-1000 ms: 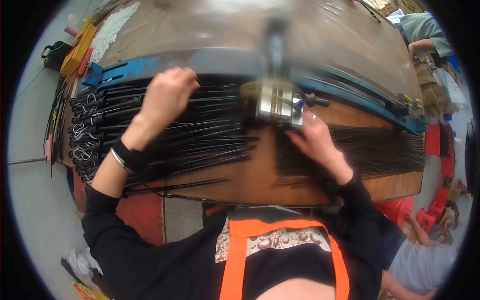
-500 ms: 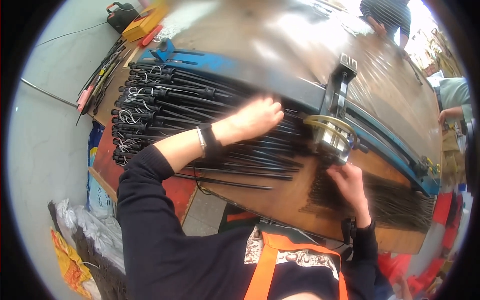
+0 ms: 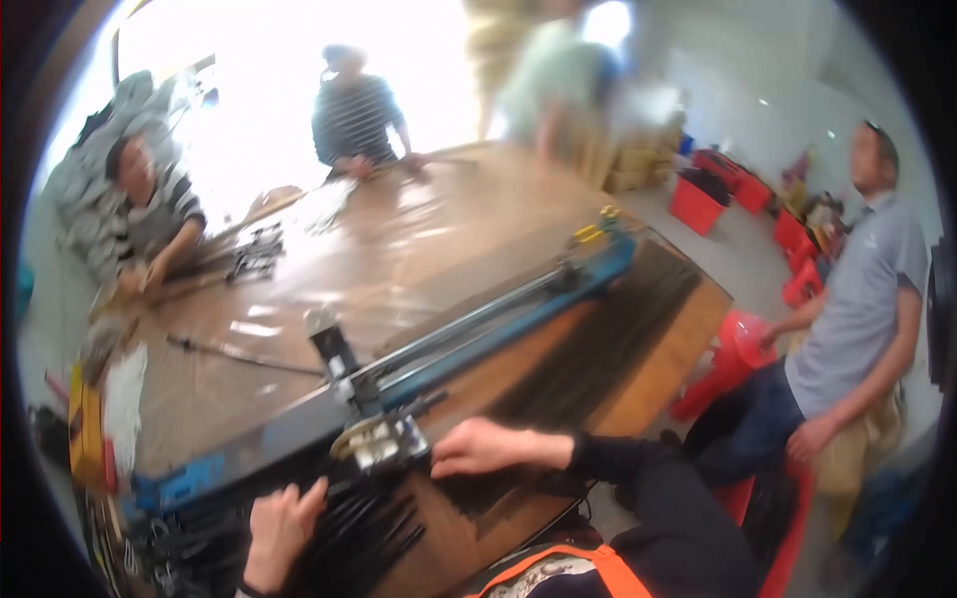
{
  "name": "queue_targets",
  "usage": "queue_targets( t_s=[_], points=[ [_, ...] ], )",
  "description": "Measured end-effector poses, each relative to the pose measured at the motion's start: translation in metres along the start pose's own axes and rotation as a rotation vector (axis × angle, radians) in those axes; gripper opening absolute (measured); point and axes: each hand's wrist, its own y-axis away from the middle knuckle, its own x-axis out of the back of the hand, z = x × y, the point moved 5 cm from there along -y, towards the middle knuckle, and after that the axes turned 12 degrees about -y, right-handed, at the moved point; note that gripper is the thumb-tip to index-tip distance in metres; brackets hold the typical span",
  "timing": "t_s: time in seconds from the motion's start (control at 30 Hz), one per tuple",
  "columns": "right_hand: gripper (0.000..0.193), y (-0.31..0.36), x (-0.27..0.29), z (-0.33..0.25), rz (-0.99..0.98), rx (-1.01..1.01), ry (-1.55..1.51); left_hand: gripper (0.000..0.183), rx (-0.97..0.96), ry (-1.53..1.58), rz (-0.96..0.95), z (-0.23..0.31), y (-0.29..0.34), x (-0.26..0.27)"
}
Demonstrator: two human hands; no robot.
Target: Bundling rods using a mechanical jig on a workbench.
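My left hand (image 3: 284, 533) is over black rods (image 3: 384, 528) at the lower left, left of a metal clamping device (image 3: 384, 446). Its fingers are bent together; anything in them is hidden. At the device's right side is my right hand (image 3: 478, 448), fingers closed near its lower edge. What those fingertips grip, if anything, is too blurred to make out. The device is mounted on a long blue rail (image 3: 508, 334) crossing the table at a slant. Thin dark rods (image 3: 598, 349) lie in a wide bundle beyond my right hand.
The large brown table (image 3: 429, 239) has a plastic-like sheen. Two people (image 3: 354, 115) (image 3: 155, 209) work at its far and left sides; a blurred third person (image 3: 558, 85) is behind. Another person (image 3: 847, 299) is close on the right, by red bins (image 3: 698, 204). A yellow box (image 3: 87, 439) is far left.
The view has swung up and to the right, bringing more of the room and several people into sight. Both hands remain by the clamping device, the left one now closer to it.
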Motion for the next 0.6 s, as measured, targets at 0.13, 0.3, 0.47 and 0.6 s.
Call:
queue_targets(
  t_s=[0.13, 0.3, 0.47, 0.6],
  points=[
    [0.02, -0.002, -0.011, -0.007, -0.121, -0.036, -0.012, 0.018, -0.054, 0.21, 0.015, 0.028, 0.023, 0.037],
    [0.02, 0.009, -0.01, -0.017, 0.067, 0.173, -0.192, 0.023, -0.015, 0.234, 0.152, 0.041, 0.024, 0.035],
    [0.021, 0.025, -0.002, -0.014, 0.311, 0.183, -0.284, 0.03, 0.051, 0.265, 0.24, 0.053, 0.016, 0.045],
    [0.024, 0.034, -0.002, -0.009, 0.419, 0.142, -0.318, 0.031, 0.068, 0.264, 0.223, 0.062, 0.008, 0.063]
  ],
)
